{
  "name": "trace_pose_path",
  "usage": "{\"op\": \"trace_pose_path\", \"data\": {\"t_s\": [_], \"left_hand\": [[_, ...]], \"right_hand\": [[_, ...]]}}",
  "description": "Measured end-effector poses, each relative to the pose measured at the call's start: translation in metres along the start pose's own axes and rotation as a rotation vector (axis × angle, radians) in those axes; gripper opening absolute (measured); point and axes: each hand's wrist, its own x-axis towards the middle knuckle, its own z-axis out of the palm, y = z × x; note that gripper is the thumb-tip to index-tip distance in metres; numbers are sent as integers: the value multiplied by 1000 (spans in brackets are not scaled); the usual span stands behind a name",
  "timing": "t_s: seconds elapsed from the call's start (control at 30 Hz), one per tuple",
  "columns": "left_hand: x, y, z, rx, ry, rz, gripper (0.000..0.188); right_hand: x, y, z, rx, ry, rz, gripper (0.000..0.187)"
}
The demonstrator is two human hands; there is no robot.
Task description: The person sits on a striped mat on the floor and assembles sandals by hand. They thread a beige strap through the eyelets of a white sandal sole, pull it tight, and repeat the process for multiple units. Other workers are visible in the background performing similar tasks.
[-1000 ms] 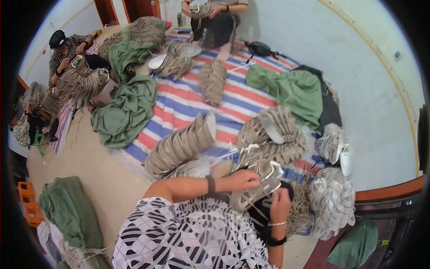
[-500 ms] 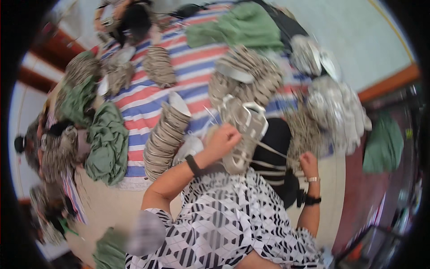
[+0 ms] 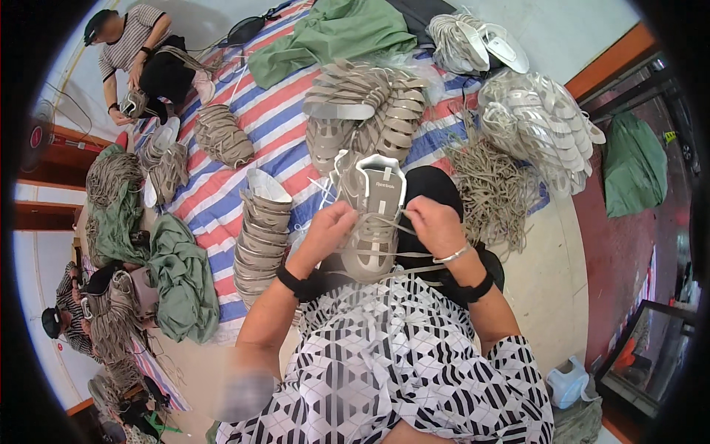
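Just left of the beige, white-lined lace-up shoe (image 3: 373, 255), a column of nested beige shoe uppers (image 3: 262, 240) could topple if the left forearm swung outward. At the shoe's left edge, the left hand (image 3: 330, 227) pinches a flat beige fabric lace (image 3: 381, 220); uneven pulling might twist it or leave its ends unequal. The shoe sits toe-inward between both hands, seemingly unsteady enough to tip under a sideways tug. At its right edge, the right hand (image 3: 436, 227) is closed narrowly on the lace. Farther right, a tangled heap of beige laces (image 3: 492, 196) could snag a trailing end.
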Motion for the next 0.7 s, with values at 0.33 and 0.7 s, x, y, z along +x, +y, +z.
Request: {"op": "trace_pose_path", "data": {"t_s": [0.33, 0.7], "left_hand": [[1, 2, -11, -186, -114, -247, 24], [0, -3, -13, -264, -116, -249, 25]], "right_hand": [[-4, 3, 8, -166, -175, 78, 14], [-6, 6, 29, -132, -82, 78, 8]]}}
